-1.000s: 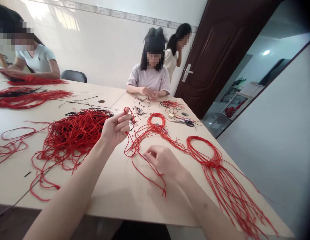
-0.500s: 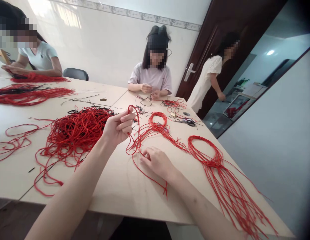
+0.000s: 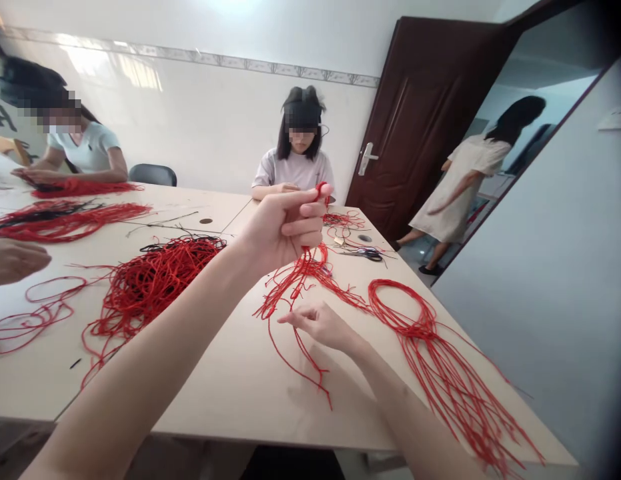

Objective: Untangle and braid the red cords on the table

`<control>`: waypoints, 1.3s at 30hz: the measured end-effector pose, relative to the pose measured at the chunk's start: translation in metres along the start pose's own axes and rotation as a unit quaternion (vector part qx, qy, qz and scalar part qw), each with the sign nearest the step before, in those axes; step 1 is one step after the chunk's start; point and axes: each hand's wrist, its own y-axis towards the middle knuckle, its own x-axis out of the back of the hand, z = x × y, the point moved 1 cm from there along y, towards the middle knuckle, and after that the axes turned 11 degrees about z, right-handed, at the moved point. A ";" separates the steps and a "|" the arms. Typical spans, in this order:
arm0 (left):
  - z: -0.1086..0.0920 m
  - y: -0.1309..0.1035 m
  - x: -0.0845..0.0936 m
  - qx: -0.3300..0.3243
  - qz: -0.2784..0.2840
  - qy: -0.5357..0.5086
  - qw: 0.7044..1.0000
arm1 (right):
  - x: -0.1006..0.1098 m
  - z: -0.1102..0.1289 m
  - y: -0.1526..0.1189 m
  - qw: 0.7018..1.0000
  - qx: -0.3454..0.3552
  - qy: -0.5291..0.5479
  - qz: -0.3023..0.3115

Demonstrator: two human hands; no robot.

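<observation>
Raised over the table, my left hand (image 3: 295, 227) is closed on a red cord (image 3: 295, 291), whose looped end shows at the thumb and fingertip. The cord's strands hang below that palm toward the tabletop. Lower down, my right hand (image 3: 323, 325) has its fingers curled and pinched about the hanging strands. Loose tails of the cord trail on the table in front of that hand. Just behind, a tied bundle of red cords (image 3: 280, 288) lies partly hidden by my left hand.
A tangled red and black cord pile (image 3: 165, 270) lies left; a looped red bundle (image 3: 420, 330) lies right. Black scissors (image 3: 367, 254) and a tape roll (image 3: 364, 238) sit farther back. Co-workers sit across (image 3: 296, 163) and at left (image 3: 85, 153); another hand (image 3: 17, 261) enters at left.
My left hand has moved up and to the right with the red cord, drawing its strands taller. My right hand stays low near the strands. The person by the door has moved farther through it.
</observation>
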 end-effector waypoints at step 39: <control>-0.017 0.008 -0.064 0.003 -0.017 0.088 0.996 | 0.036 0.014 -0.038 0.907 0.142 0.392 0.063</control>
